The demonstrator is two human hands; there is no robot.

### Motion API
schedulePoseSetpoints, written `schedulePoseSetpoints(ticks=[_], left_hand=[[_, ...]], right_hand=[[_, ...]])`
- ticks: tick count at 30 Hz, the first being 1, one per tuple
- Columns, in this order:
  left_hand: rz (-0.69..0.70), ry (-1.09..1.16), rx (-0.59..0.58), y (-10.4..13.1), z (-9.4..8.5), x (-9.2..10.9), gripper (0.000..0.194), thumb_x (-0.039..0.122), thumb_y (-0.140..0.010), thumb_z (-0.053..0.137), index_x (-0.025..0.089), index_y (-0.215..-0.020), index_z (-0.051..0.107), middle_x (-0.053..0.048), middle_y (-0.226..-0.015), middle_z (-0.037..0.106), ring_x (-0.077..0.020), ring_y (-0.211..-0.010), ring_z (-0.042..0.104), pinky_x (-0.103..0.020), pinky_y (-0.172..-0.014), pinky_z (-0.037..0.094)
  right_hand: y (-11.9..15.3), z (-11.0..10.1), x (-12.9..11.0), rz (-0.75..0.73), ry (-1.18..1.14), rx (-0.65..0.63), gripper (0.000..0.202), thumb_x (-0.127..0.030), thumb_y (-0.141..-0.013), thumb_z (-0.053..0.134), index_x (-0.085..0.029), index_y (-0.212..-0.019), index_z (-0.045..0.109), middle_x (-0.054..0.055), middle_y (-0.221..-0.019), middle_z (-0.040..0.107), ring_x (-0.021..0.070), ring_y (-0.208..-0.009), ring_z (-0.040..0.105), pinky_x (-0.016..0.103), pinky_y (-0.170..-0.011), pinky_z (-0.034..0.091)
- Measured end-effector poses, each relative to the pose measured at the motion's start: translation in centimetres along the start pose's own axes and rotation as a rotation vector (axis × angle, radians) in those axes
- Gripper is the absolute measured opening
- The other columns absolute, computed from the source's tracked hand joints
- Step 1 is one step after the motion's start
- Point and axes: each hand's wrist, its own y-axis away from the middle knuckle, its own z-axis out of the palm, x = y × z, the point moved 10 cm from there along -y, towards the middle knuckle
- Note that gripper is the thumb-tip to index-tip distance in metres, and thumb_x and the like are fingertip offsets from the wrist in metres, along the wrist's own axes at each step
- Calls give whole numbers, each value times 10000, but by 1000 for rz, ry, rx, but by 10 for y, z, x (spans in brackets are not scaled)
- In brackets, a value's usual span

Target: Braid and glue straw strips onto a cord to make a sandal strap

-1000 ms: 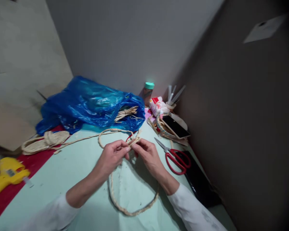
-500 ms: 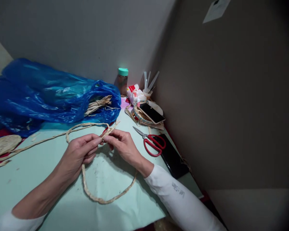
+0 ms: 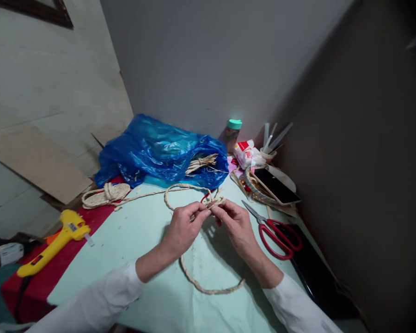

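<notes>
Pinching the braided cord [image 3: 215, 292] from both sides, I have its small knotted part [image 3: 218, 202] right at my fingertips, so neither hand is clearly nearer. From my left hand [image 3: 182, 229] it lies between 1 and 2 o'clock; from my right hand [image 3: 237, 226], about 11. Its long axis looks to run from 8 to 2 o'clock, though my fingers hide part of it. On each hand, thumb and forefinger are closed on the cord, the two pinches just beside each other. A big loop sags towards 6 o'clock, a smaller one curves out at 11, and a strand runs off around 9 to the coil [image 3: 106, 194]. The scissors [image 3: 261, 218] lie near my right hand at 3 o'clock, tips aimed between 10 and 11.
</notes>
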Motion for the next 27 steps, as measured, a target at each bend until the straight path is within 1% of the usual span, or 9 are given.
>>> schedulePoseSetpoints(ticks=[3, 6, 11, 16, 19, 27], left_hand=[[18, -23, 20, -1, -4, 3, 260, 325, -900, 533, 155, -768, 679, -6, -720, 650, -128, -650, 516, -242, -642, 378], [19, -43, 31, -1, -7, 6, 264, 323, -896, 527, 154, -756, 672, 3, -685, 623, -124, -620, 482, -241, -621, 361], [5, -58, -16, 2, -2, 8, 283, 311, -907, 479, 164, -711, 621, 17, -644, 577, -119, -587, 442, -242, -599, 340], [36, -125, -17, 3, 2, 8, 283, 289, -919, 431, 188, -663, 498, 36, -595, 468, -122, -569, 411, -247, -591, 324], [54, -157, -19, 4, 4, 8, 281, 276, -923, 417, 197, -655, 451, 41, -590, 431, -123, -567, 393, -248, -592, 315], [66, -153, -37, 3, 6, 10, 282, 289, -932, 413, 198, -666, 444, 40, -605, 420, -124, -574, 380, -251, -598, 308]], right_hand=[[0, 3, 1, 16, -32, -21, 157, -330, -863, 655, -179, -854, 698, -9, -735, 609, 113, -610, 469, 233, -574, 389], [-1, 5, 1, 21, -74, -41, 164, -337, -871, 642, -181, -894, 689, -6, -758, 597, 118, -620, 478, 245, -606, 409], [-2, 6, 0, 18, -50, -45, 167, -331, -868, 639, -174, -819, 670, 1, -745, 600, 128, -646, 483, 246, -624, 411], [1, 6, -1, 14, 15, -11, 170, -334, -860, 630, -179, -794, 654, -6, -712, 601, 123, -601, 463, 242, -575, 399], [2, 5, -2, 4, 50, 10, 167, -321, -868, 621, -174, -795, 653, -11, -702, 586, 117, -594, 452, 238, -566, 388], [2, 3, -3, -3, 75, 24, 176, -321, -861, 626, -164, -785, 653, -19, -673, 558, 112, -589, 436, 237, -559, 370]])
